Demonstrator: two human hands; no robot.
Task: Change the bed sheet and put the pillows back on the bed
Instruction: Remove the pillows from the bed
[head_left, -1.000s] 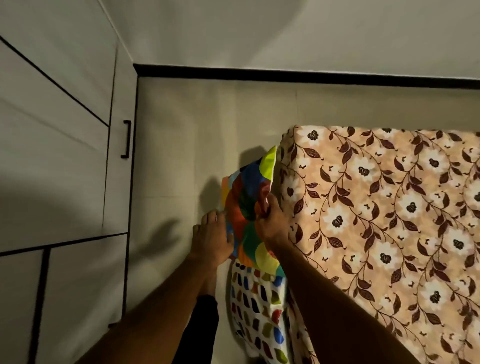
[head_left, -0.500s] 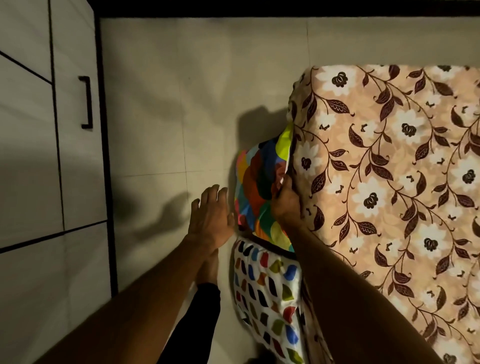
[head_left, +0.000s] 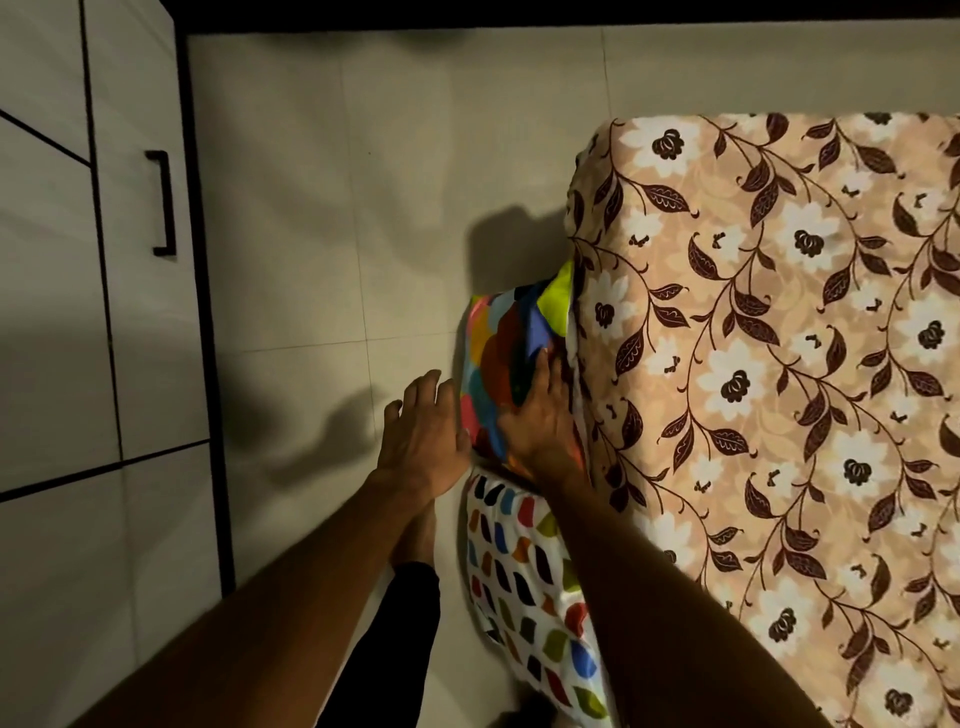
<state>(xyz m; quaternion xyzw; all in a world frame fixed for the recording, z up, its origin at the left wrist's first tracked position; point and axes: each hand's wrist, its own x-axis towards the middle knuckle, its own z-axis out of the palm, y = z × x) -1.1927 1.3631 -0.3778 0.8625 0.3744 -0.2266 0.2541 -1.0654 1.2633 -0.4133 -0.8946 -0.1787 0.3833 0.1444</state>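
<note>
A bed with a tan floral sheet (head_left: 769, 364) fills the right side. Two pillows stand on the floor against its left edge: a bright multicoloured pillow (head_left: 498, 343) farther away and a white pillow with coloured patches (head_left: 524, 582) nearer to me. My right hand (head_left: 540, 415) lies flat on the multicoloured pillow, close to the bed's side, fingers extended. My left hand (head_left: 421, 431) is open with fingers spread, touching that pillow's left edge. I cannot tell whether either hand grips the fabric.
A white wardrobe (head_left: 78, 312) with a black handle (head_left: 162, 202) lines the left side. Pale floor tiles (head_left: 322, 208) run between the wardrobe and the bed. My foot and dark trouser leg (head_left: 410, 582) stand beside the patterned pillow.
My right hand has let go of its pinch on the multicoloured pillow and now rests flat on it. The pillow sits lower against the bed. My view tilted further down.
</note>
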